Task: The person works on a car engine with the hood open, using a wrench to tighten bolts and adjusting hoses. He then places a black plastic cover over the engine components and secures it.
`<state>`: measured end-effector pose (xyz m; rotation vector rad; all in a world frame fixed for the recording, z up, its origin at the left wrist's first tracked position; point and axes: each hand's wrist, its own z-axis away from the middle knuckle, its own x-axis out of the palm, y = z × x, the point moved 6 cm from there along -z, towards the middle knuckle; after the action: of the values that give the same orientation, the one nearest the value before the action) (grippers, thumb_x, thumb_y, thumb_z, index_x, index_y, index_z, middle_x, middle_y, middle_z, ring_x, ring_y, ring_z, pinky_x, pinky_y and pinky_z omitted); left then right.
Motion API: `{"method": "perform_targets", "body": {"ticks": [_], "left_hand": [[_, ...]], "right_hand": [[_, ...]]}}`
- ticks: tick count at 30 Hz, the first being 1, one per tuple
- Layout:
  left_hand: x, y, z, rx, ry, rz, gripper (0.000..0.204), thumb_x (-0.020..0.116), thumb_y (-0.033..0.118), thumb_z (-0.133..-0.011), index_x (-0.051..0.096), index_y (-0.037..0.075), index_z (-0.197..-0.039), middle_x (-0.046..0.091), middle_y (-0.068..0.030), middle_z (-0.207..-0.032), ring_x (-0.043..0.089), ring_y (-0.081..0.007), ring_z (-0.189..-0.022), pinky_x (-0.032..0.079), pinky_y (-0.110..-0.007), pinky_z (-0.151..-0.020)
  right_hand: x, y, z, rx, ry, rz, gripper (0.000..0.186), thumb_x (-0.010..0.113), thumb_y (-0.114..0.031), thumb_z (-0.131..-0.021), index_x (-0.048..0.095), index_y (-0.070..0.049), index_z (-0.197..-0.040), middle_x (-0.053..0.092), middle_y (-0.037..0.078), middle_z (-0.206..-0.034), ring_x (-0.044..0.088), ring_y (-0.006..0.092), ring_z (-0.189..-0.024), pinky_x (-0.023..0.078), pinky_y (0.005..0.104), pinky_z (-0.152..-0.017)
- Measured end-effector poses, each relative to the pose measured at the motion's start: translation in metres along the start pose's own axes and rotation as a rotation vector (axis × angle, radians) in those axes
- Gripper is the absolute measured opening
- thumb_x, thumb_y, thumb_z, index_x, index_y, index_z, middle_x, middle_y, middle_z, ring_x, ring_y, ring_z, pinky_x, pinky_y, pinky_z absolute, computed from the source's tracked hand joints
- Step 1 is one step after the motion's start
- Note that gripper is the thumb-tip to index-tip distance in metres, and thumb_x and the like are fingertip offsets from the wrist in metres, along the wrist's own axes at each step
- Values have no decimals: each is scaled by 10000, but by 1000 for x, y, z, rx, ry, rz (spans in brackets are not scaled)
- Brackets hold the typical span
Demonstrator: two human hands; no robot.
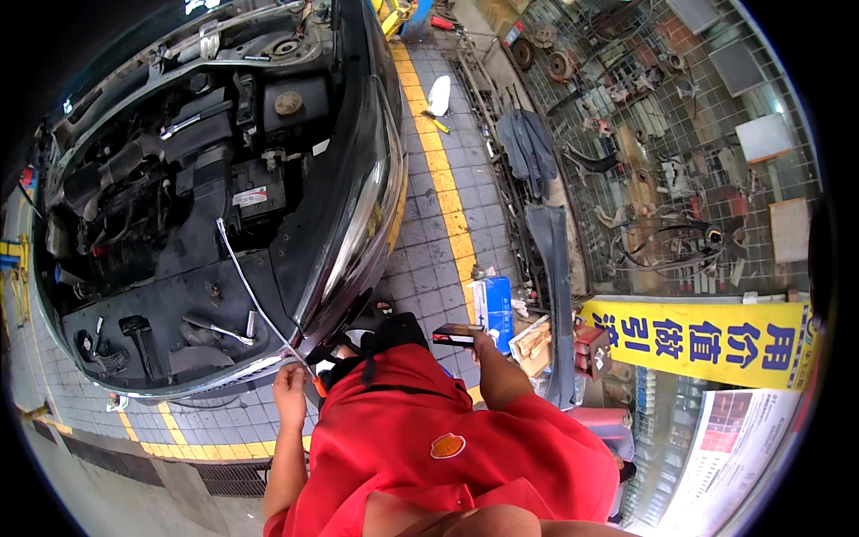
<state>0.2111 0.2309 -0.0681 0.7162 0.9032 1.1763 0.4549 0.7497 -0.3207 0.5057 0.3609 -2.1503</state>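
My left hand [290, 383] is beside the front edge of the black car [355, 146], near the lower end of a long silver rod [251, 282]. Its fingers are curled, and I cannot make out whether they grip anything. My right hand [488, 351] grips a dark, flat phone-like object [455, 336] in front of my red shirt. Over the open engine bay [121, 210], short silver tools [234, 333] lie on the front plastic cover, and another silver tool [186, 123] rests farther back.
A blue box [492, 304] and a cardboard box [533, 340] sit right of my hand. Long dark parts [528, 148] lie along a glass wall with car parts behind it. A yellow banner [693, 344] hangs at the right. A yellow line [443, 179] crosses the tiled floor.
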Motion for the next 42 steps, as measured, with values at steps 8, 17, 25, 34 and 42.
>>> {"method": "perform_targets", "body": {"ticks": [8,17,25,34,42], "left_hand": [[21,15,32,-12,82,-15,162,590,108,-1025,649,-32,-1082,714,-74,-904,645,-128,-830,517,-289,-797],[26,14,42,58,297,-200,212,626,155,-983,681,-18,-1092,739,-153,-1002,720,-242,-946,544,-351,-851],[-1,-47,49,-152,420,-278,412,698,271,-928,664,-11,-1226,703,-222,-1172,708,-357,-1058,546,-421,-922],[42,-64,7,-169,152,-379,505,729,258,-860,607,22,-1289,712,-222,-1168,682,-386,-1104,530,-459,-960],[47,-54,-4,-99,63,-471,359,663,242,-919,622,34,-1209,697,-262,-1121,657,-442,-1077,516,-522,-939]], "right_hand": [[-13,-288,51,-334,-58,-540,582,696,-630,-882,659,-103,-1126,726,122,-901,403,127,-414,296,309,-364],[77,-297,87,-727,-423,153,525,556,-415,-992,619,-22,-1334,772,152,-1056,408,127,-379,318,311,-343],[105,-89,-8,-339,-486,650,420,564,-245,-985,622,-168,-1393,710,26,-1235,712,245,-1002,560,389,-674],[70,-230,55,-813,-277,338,250,574,-218,-1015,662,-32,-1156,724,104,-876,659,195,-681,491,345,-500],[95,-239,155,-1153,-229,178,269,600,-299,-1024,661,-37,-1040,654,58,-712,586,126,-596,438,301,-453]]}}
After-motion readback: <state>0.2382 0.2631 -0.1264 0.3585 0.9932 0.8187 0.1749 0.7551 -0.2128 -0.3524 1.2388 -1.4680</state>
